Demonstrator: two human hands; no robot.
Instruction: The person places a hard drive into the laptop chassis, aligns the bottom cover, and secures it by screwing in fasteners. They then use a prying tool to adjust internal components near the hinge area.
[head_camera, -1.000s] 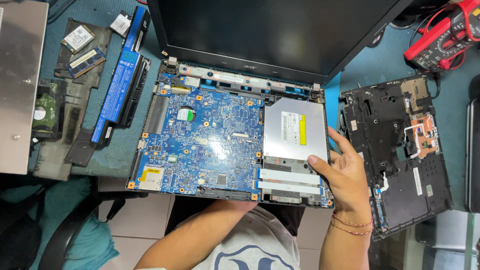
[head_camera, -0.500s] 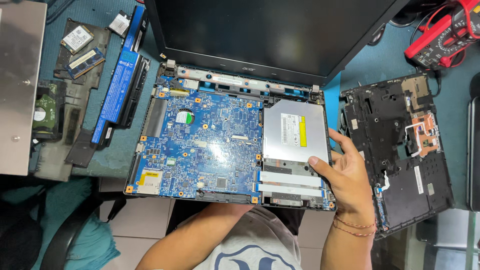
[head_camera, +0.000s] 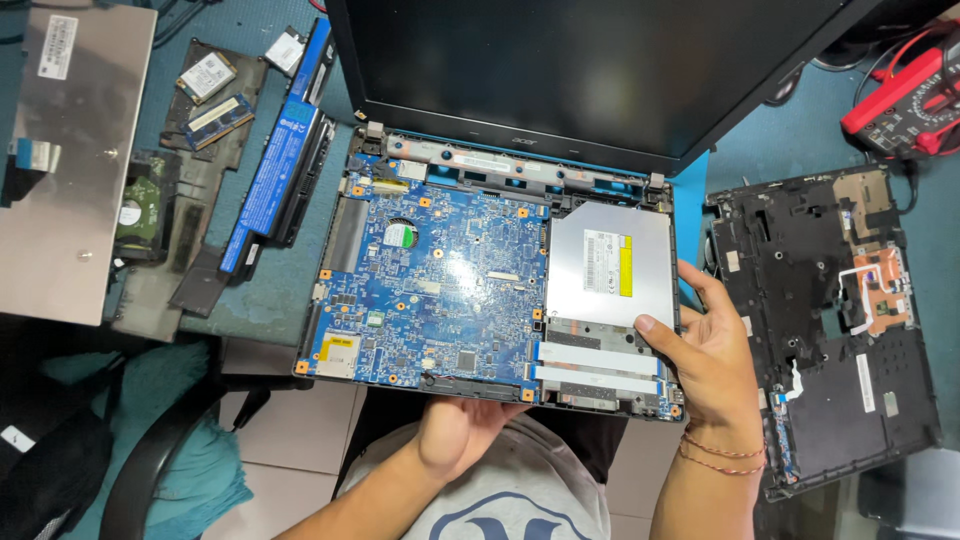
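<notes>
The right hand (head_camera: 712, 352) clasped the silver optical drive (head_camera: 611, 265) beside the blue motherboard (head_camera: 436, 285), while the left hand (head_camera: 462, 428) propped the laptop base's (head_camera: 520, 165) near edge, steadying it, fingers hidden beneath

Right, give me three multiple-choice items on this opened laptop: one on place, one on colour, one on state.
1. Where does the silver optical drive sit in the open laptop base?
A. right side
B. left side
C. on the screen

2. What colour is the mainboard?
A. green
B. blue
C. red

3. What is the right hand doing?
A. resting on the multimeter
B. hanging free
C. gripping the base's right edge, thumb on the drive

Answers: A, the drive lies right of the board; B, the board is plainly blue; C, the thumb lies on the drive while the left hand supports the front edge.
</notes>
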